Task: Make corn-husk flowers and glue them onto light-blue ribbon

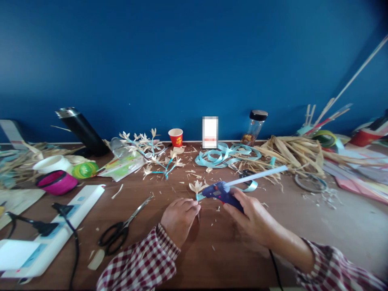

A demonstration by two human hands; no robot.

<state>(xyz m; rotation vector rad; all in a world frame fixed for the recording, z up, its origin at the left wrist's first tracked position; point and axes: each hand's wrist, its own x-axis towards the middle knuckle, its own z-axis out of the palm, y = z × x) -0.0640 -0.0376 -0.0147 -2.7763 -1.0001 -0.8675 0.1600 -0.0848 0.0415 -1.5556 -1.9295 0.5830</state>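
My right hand (253,216) is wrapped round the handle of a blue hot glue gun (220,191). A long white glue stick (257,176) sticks out of the gun's back end. My left hand (181,217) pinches the stem of a cream husk flower (197,187) that stands upright above the fingertips. The gun's nozzle is close to a bit of light blue ribbon (200,196) at the flower's base; whether they touch I cannot tell. Behind lie finished-looking flower sprays (166,167) with blue-wrapped stems.
Black-handled scissors (123,232) and a white power strip (72,218) lie on the left. Loops of blue ribbon (212,159), a red paper cup (176,138) and a lidded jar (254,128) are along the wall. Dry husks (294,151) are heaped at right. Scraps litter the brown table (230,258).
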